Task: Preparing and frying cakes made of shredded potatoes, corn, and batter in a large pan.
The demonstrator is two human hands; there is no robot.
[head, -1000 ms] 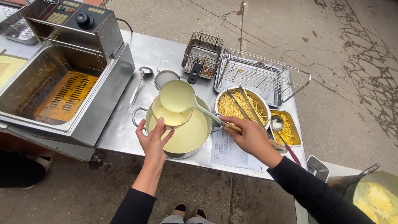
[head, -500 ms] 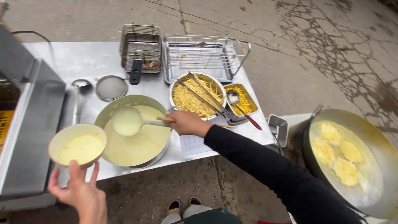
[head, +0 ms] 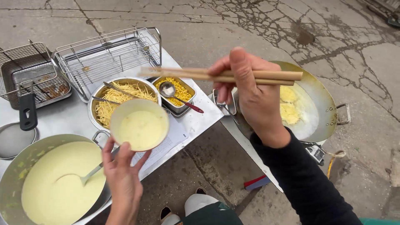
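Batter bowl (head: 139,125) in left hand (head: 123,177); chopsticks (head: 221,75) in right hand (head: 254,93).

— What is the ground like?

— Grey concrete pavement (head: 250,25), cracked all over, with a dark stain near the top right. Daylight falls flat and even, with no hard shadows.

— And the furniture?

— A steel counter (head: 200,118) runs from the left edge toward the middle, its corner jutting over the pavement. No walls or windows are in view; the place is outdoors.
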